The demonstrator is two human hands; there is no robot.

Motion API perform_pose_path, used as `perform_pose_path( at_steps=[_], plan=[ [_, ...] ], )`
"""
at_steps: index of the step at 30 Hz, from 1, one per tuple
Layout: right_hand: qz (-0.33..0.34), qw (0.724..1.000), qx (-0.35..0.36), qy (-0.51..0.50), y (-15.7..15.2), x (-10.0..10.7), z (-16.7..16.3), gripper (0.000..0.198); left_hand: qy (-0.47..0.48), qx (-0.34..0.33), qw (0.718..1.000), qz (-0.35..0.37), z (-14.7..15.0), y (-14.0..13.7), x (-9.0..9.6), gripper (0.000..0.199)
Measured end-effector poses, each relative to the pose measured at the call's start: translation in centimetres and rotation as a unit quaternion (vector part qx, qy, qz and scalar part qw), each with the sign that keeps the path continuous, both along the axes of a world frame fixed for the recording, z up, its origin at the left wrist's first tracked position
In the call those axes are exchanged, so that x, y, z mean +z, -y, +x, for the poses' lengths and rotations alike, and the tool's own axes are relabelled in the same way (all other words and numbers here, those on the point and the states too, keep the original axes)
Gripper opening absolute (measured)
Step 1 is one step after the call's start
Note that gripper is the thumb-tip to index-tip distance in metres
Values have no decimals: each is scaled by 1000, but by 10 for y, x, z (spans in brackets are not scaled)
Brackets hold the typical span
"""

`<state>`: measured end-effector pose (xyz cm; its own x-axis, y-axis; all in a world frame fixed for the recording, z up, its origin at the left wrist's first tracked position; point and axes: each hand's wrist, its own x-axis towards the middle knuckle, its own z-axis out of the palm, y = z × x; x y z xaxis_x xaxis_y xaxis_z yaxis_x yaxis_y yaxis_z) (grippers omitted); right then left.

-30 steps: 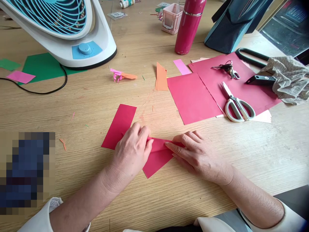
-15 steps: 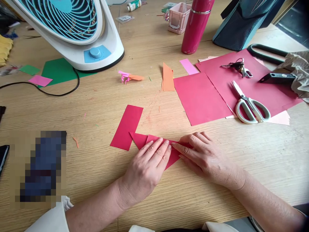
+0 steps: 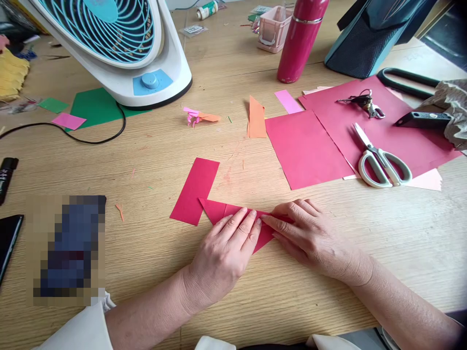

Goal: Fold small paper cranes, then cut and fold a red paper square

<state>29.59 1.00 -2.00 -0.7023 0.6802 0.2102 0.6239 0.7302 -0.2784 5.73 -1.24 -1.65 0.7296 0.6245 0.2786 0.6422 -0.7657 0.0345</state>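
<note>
A folded piece of red paper [image 3: 213,210] lies on the table in front of me, its pointed left end showing. My left hand [image 3: 223,250] rests flat across its middle, fingers stretched out. At the right end, my right hand [image 3: 312,236] has its fingers bent over the paper and closed on it, the index fingertip near the left fingers. Both hands hide much of the fold. Just beyond the pointed end is a flat red paper strip [image 3: 195,190], close against or under that tip.
White-handled scissors [image 3: 383,163] and keys [image 3: 365,103] lie on large red sheets [image 3: 310,148] at right. A fan [image 3: 160,80], a red bottle [image 3: 301,43] and a pink basket [image 3: 273,31] stand at the back. Orange paper [image 3: 257,119] and a small pink-orange paper piece [image 3: 200,116] lie mid-table.
The whole view has shifted slightly, so things appear a little farther right. Both hands keep almost the same pose on the folded red paper.
</note>
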Motion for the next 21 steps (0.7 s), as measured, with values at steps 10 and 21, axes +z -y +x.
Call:
perform_pose_path(
  at_steps=[10,21],
  plan=[
    [86,995,-42,30,22,13,-2,26,-6,-7,1000,17,-1,0,-1,41],
    [82,992,-91,39,46,4,-8,32,-24,-12,999,34,-1,1,0,46]
  ],
)
